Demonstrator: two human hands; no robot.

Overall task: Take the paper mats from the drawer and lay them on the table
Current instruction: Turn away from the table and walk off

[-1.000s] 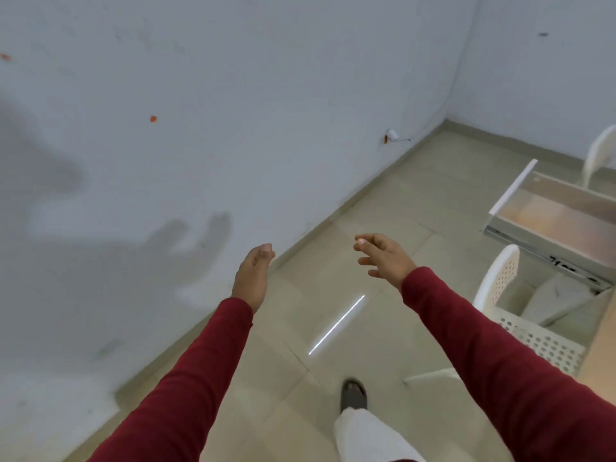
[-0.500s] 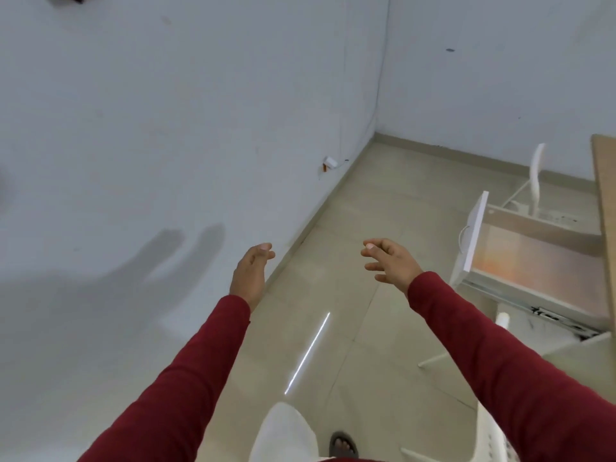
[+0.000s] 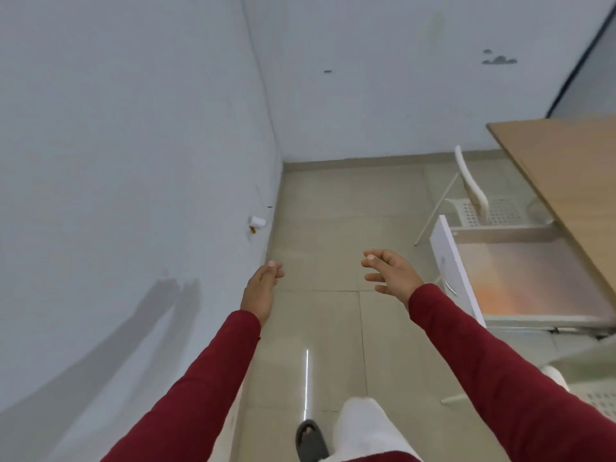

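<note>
Mats are not plainly visible anywhere; the drawer (image 3: 520,278) stands pulled open, and its floor shows only an orange-pink sheen that could be a mat or a reflection, too blurred to tell. None lie on the visible part of the bench (image 3: 566,181), so the task looks barely begun: everything is left to fetch and lay out.

Left of the drawer, by the wall (image 3: 133,161), the left hand (image 3: 261,288) hangs in the air with its fingers (image 3: 275,270) loosely curled, holding nothing. Nearer the drawer, just off its white front panel, the right hand (image 3: 393,275) is also empty, its fingers (image 3: 373,256) spread apart and bent as if ready to reach. Both are above the floor (image 3: 333,201), touching nothing. Behind the drawer a white chair (image 3: 473,195) stands tucked beside the bench. Right of the drawer and over it runs the bench's wooden top.

A fair guess is that the next move is a reach right, into the drawer.
</note>
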